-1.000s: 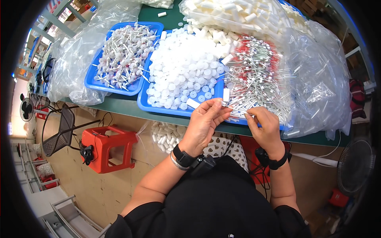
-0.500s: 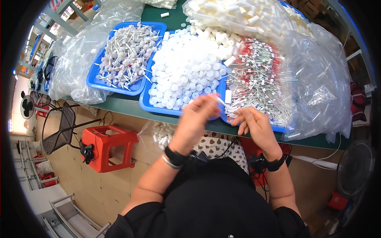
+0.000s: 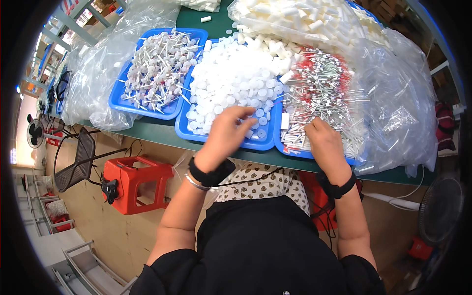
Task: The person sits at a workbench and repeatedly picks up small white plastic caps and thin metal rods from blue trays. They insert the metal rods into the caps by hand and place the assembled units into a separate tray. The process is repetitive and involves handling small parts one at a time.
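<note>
My left hand point(image 3: 230, 130) is over the front of the middle blue tray point(image 3: 196, 135), just above a heap of translucent white discs with center holes point(image 3: 231, 81). Its thumb and forefinger are apart, with nothing visible between them. My right hand point(image 3: 325, 145) reaches into the front of the right blue tray point(image 3: 294, 152). There its fingers are pinched together among thin white-ended metal pins point(image 3: 297, 135); whatever they grip is hidden. Farther back in that heap, the pins show red parts point(image 3: 314, 61).
At the left, another blue tray point(image 3: 115, 101) holds pins fitted with discs point(image 3: 160, 69). Clear plastic bags point(image 3: 393, 108) flank the trays, and a bag of white cylinders point(image 3: 305, 19) lies behind. A red stool point(image 3: 135, 182) and a fan point(image 3: 440, 209) stand beyond the green table point(image 3: 194, 18).
My hands have moved apart. The left went back over the discs, and the small white piece at its fingertips no longer shows. The right moved forward into the pins, its fingers closing.
</note>
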The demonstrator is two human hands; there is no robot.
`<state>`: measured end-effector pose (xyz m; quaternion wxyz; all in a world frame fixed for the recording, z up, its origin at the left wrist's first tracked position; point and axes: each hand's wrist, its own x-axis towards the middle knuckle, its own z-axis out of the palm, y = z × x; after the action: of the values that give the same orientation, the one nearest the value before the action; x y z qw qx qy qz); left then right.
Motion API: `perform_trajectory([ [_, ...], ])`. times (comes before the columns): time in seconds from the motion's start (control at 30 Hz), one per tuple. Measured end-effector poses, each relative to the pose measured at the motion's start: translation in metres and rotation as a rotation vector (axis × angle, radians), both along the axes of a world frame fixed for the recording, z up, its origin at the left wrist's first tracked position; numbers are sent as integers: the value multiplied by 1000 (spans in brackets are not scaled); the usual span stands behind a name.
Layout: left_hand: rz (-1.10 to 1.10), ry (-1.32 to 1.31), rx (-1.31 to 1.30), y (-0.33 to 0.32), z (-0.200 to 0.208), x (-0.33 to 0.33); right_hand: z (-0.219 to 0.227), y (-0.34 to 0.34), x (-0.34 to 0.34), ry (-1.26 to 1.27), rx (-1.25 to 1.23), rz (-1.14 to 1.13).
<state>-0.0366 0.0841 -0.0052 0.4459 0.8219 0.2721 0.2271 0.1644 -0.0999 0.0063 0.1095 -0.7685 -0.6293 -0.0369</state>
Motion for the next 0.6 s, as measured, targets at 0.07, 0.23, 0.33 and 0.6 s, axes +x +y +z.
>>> perform_trajectory([
  [0.07,-66,70,456,-12,-3,5,1,-4,1,60,111,8],
  [0.23,-88,191,556,-14,-7,13,14,-12,-2,243,267,-50],
  [0.33,-103,187,579,-11,-8,14,15,-15,-7,400,378,-108],
  [0.6,-79,226,661,-15,-3,10,28,-24,-21,492,419,-127],
])
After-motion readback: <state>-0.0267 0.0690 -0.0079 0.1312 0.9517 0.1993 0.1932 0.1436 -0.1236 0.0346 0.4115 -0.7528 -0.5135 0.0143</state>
